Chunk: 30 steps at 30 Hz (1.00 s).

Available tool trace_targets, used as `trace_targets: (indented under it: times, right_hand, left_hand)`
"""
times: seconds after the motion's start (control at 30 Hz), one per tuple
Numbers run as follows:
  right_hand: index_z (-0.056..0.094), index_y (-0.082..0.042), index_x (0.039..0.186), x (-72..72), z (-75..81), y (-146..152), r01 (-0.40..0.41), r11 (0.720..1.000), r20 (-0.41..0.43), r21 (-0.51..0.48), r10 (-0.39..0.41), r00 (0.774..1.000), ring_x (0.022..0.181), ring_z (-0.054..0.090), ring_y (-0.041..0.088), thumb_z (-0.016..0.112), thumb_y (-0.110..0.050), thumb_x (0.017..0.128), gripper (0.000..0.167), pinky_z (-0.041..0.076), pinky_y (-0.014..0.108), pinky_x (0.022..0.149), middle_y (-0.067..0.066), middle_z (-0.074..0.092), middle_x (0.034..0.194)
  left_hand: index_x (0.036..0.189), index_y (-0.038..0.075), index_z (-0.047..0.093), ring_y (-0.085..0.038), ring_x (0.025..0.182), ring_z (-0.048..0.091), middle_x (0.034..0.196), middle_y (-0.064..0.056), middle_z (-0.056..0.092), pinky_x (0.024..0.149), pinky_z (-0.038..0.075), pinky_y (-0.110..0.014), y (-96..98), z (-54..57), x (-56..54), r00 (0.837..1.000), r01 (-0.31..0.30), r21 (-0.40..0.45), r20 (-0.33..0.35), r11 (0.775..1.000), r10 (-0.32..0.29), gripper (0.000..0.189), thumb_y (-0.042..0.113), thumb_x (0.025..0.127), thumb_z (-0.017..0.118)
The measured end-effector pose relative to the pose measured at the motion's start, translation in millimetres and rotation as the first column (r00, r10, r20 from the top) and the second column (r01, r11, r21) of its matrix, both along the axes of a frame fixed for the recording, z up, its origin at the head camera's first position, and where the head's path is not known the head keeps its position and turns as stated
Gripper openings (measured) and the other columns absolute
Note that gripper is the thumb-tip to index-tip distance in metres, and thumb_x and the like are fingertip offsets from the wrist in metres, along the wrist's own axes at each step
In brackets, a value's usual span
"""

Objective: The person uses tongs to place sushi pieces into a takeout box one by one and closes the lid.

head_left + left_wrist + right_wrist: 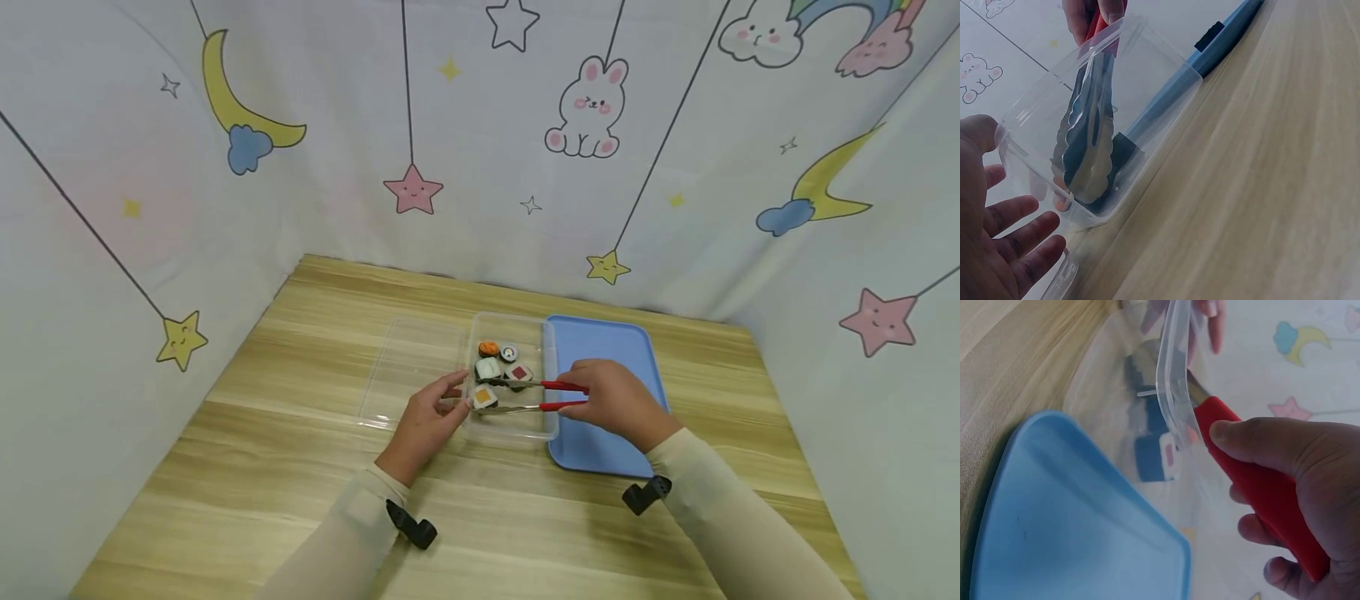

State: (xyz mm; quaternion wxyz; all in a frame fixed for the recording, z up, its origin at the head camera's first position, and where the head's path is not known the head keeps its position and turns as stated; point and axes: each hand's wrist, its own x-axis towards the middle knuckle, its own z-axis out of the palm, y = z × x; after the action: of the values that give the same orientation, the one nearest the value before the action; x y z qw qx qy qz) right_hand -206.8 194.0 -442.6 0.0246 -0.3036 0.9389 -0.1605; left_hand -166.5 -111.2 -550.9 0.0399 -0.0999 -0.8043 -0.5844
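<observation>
Right hand (pixel 618 402): fingers wrapped round red-handled tongs (pixel 561 407). Left hand (pixel 424 427): fingers loosely spread, touching clear box (pixel 517 434) at left. Orange-centred sushi piece (pixel 483 396) inside, near left, between tong arms; contact unclear. Likely light, softish; pinch sides gently.

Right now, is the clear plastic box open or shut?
The box is open: red-handled tongs reach inside, among the sushi pieces.
</observation>
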Motion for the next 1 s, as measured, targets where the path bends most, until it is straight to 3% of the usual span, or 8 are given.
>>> trace_targets:
  times: [0.3,0.6,0.77,1.0]
  right_hand:
    - [0.08,-0.011,0.115,1.7,-0.1,5.8,0.043,0.998,0.011,-0.052,-0.043,0.999,0.081,0.063,0.022,0.093,-0.027,0.079,0.041,0.052,0.032,0.07,-0.004,0.068,0.091]
    - [0.077,-0.013,0.12,20.0,-4.2,48.8,0.131,0.974,-0.087,-0.187,-0.149,0.985,0.087,0.062,0.02,0.093,-0.029,0.079,0.047,0.056,0.038,0.071,-0.004,0.07,0.099]
    - [0.077,-0.012,0.121,37.5,-18.2,92.0,0.253,0.927,-0.124,-0.275,-0.295,0.947,0.086,0.06,0.019,0.093,-0.027,0.079,0.048,0.056,0.034,0.067,-0.002,0.071,0.1]
    - [0.075,-0.006,0.121,75.8,-40.8,151.8,0.475,0.846,-0.071,-0.24,-0.504,0.861,0.087,0.063,0.026,0.092,-0.034,0.08,0.052,0.051,0.031,0.065,0.01,0.073,0.105]
  left_hand:
    - [0.148,0.01,0.058,-0.028,0.116,0.067,0.142,-0.016,0.062,0.092,0.058,-0.048,-0.4,0.1,-0.2,1.0,0.009,0.006,-0.003,1.0,-0.009,0.049,0.021,0.101,0.07]
    - [0.148,0.014,0.059,-0.027,0.116,0.067,0.143,-0.012,0.062,0.092,0.059,-0.046,0.5,-0.3,-2.0,1.0,0.009,0.0,0.007,1.0,-0.009,0.048,0.025,0.102,0.069]
    - [0.147,0.014,0.06,-0.027,0.113,0.068,0.14,-0.01,0.064,0.092,0.058,-0.047,1.3,1.4,-1.9,1.0,-0.006,-0.001,0.013,1.0,0.006,0.048,0.024,0.101,0.07]
    - [0.147,0.013,0.06,-0.027,0.114,0.068,0.14,-0.009,0.064,0.093,0.058,-0.047,0.8,0.6,-1.8,1.0,-0.003,-0.003,0.024,1.0,0.003,0.048,0.023,0.101,0.07]
